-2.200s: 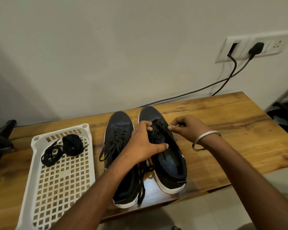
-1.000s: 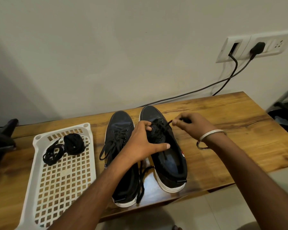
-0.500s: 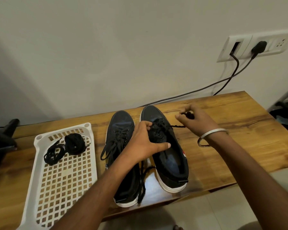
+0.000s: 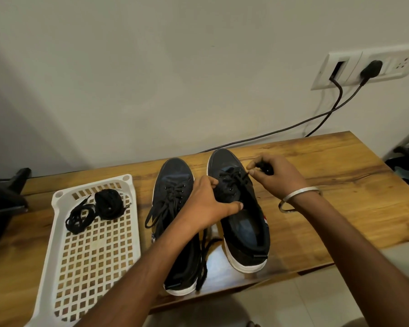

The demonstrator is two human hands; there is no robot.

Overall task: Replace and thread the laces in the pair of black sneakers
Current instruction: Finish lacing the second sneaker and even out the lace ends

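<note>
Left hand: left hand [image 4: 204,204] gripped the lace area of the right-side black canvas sneaker with a white rubber sole [image 4: 240,208], fingers curled over the tongue's near edge and the thumb stretched out across the shoe's opening.
Right hand: right hand [image 4: 278,177] pinched a strand of the thin black shoelace [image 4: 233,179] between thumb and fingertips, just beside the sneaker's upper eyelets; a plain silver metal bangle [image 4: 299,199] sat on that wrist.
Right-side sneaker: it stood on the long wooden table [image 4: 340,185], toe toward the wall, its lace crossing the front eyelets only.
Left-side sneaker: a matching black canvas sneaker with a white sole [image 4: 175,220] lay just beside it, laced, with loose ends trailing down both sides toward the heel; the left forearm crossed above its rear half.
Tray: a white perforated plastic tray [image 4: 92,256] lay on the table to the left of the shoes, apart from them.
Spare laces: two bundles of black shoelaces [image 4: 97,208] rested in the tray's far end, touching each other.
Wall: a white switch and socket plate [image 4: 368,67] carried a black plug [image 4: 371,68], and black cables [image 4: 293,128] ran down behind the table.
</note>
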